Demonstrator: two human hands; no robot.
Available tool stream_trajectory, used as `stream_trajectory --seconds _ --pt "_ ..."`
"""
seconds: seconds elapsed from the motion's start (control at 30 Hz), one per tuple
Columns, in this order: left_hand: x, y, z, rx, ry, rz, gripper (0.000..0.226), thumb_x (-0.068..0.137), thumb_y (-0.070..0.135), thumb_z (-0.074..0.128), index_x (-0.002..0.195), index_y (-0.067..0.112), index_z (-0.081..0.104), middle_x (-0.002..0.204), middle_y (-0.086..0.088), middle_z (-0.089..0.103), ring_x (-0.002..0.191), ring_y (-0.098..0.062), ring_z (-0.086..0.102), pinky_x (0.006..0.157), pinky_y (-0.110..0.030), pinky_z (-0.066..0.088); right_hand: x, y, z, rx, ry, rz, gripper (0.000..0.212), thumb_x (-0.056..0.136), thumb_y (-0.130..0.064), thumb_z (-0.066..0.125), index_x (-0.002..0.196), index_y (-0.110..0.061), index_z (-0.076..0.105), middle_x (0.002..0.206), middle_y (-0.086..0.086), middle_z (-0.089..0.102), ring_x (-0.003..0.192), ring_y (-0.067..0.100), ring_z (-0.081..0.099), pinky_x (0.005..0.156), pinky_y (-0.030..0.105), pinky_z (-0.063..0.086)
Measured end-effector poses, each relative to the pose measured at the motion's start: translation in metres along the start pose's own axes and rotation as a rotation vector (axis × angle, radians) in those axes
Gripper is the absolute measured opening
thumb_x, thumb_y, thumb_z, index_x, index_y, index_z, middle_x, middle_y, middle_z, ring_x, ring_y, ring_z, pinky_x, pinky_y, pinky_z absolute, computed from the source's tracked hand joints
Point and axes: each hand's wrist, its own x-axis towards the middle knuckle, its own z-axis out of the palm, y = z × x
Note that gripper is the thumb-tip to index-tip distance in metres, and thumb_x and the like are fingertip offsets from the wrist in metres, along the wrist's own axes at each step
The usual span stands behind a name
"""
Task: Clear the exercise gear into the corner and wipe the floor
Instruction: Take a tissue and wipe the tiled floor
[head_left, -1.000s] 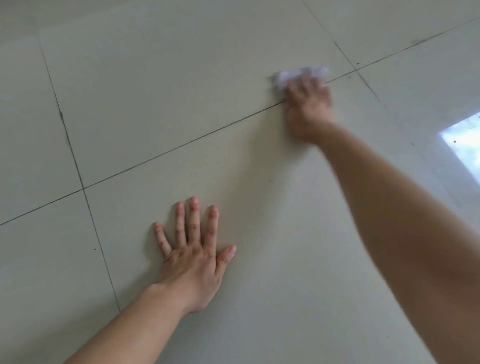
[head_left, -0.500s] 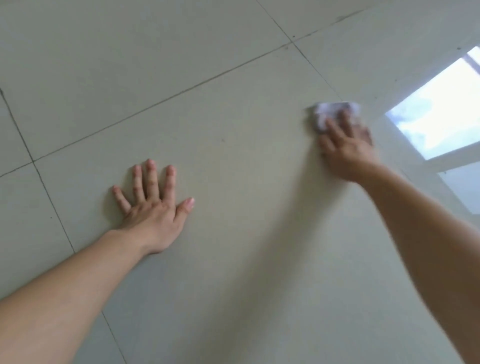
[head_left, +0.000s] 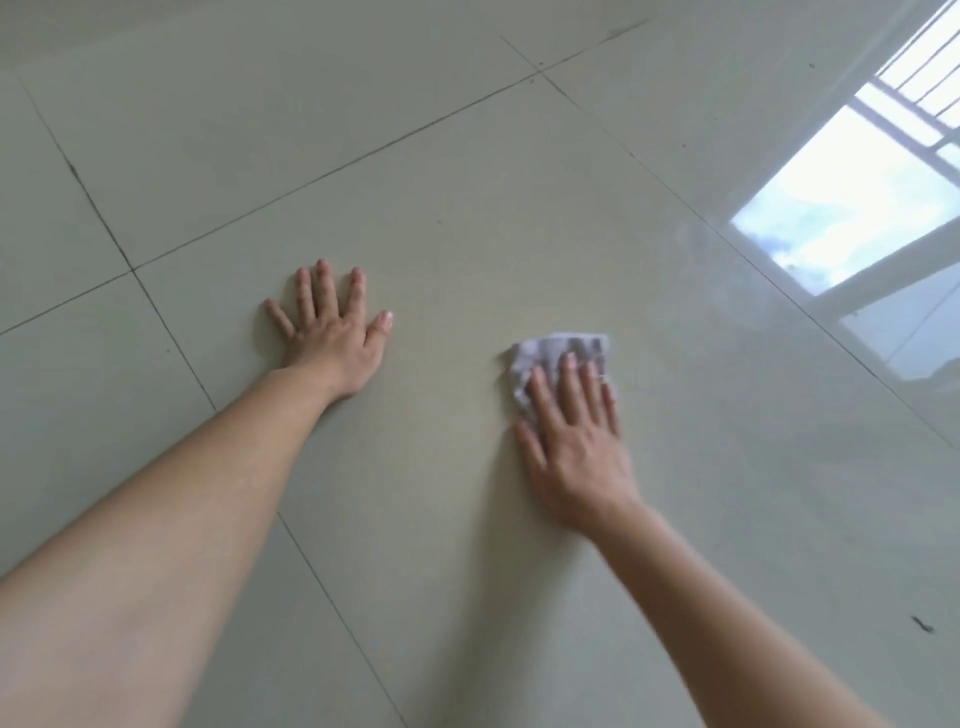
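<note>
1. The floor fills the whole view. It has large, pale, glossy tiles, and thin dark grout lines cross it on a slant from 8 o'clock toward 1 o'clock.
2. The left forearm comes in from the 8 o'clock corner and reaches toward the middle of the view.
3. The right forearm comes in from the 5 o'clock edge and points toward 11 o'clock.
4. A bright window reflection lies on the tiles at 2 o'clock. It shows sky and pale bars, and it is well apart from both hands.
5. The right hand is near the centre, at about 4 o'clock from it. It lies flat, palm down. It does not clench. The straight fingers press on the cloth from above, and the thumb lies on the bare tile at the 9 o'clock side of the hand.
6. The left hand is at 9 o'clock from the centre. It is released and grasps nothing. The palm is flat on the tile, with the fingers spread and pointing to 12 o'clock.
7. The cloth is small, pale and crumpled. It lies on the floor just at 3 o'clock from the centre, partly under the right fingers. Its far edge shows beyond the fingertips, at 12 o'clock from them.
8. A small dark speck lies on the tile near the edge at 4 o'clock.
</note>
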Motion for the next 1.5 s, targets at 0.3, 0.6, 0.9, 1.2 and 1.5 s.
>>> stream_trajectory --seconds 0.3,0.6,0.9,1.2,1.5 --pt "-0.166 -0.026 0.026 0.232 -0.140 0.252 0.077 0.090 0.057 -0.001 0.157 0.018 0.003 0.164 -0.009 -0.008 0.151 -0.027 -0.006 0.120 -0.052 0.005 -0.106 -0.034 0.024 -0.052 -0.085 -0.268 0.058 0.105 -0.053 0.020 0.159 -0.031 0.017 0.167 0.008 0.005 0.154 0.025 -0.007 0.123 0.043 -0.001" --pt "-0.210 -0.075 0.025 0.273 -0.221 0.332 0.071 0.092 0.053 0.007 0.157 0.025 0.008 0.164 -0.003 -0.007 0.151 -0.022 -0.005 0.120 -0.044 0.007 -0.096 -0.080 0.029 0.074 -0.109 -0.028 0.054 0.106 -0.044 0.024 0.158 -0.034 0.014 0.167 0.004 -0.002 0.153 0.022 -0.013 0.121 0.035 -0.017" --pt "-0.303 -0.060 -0.140 0.201 -0.277 0.110 0.059 0.103 0.044 0.024 0.155 0.018 0.016 0.165 -0.006 0.004 0.151 -0.021 0.008 0.120 -0.043 0.015 -0.133 -0.120 -0.165 0.333 -0.442 -0.092 0.042 0.108 -0.044 0.020 0.144 -0.037 0.040 0.155 -0.003 0.041 0.147 0.025 0.028 0.114 0.037 0.029" --pt "-0.433 -0.032 -0.493 -0.007 0.077 0.030 0.081 0.087 0.054 0.006 0.149 0.011 0.036 0.152 -0.007 0.041 0.140 -0.022 0.039 0.110 -0.039 0.036 -0.154 -0.210 -0.549 0.713 -0.206 0.005 0.033 0.104 -0.044 0.039 0.126 -0.029 0.060 0.122 -0.012 0.069 0.113 0.016 0.064 0.093 0.035 0.050" --pt "-0.620 -0.047 -0.822 -0.122 0.456 -0.157 0.051 0.098 0.038 0.041 0.137 0.007 0.048 0.137 -0.014 0.054 0.122 -0.034 0.053 0.096 -0.045 0.045 -0.191 -0.353 -0.896 0.843 -0.046 -0.117 0.026 0.090 -0.044 0.049 0.103 -0.028 0.066 0.085 -0.002 0.069 0.082 0.029 0.067 0.071 0.046 0.057"
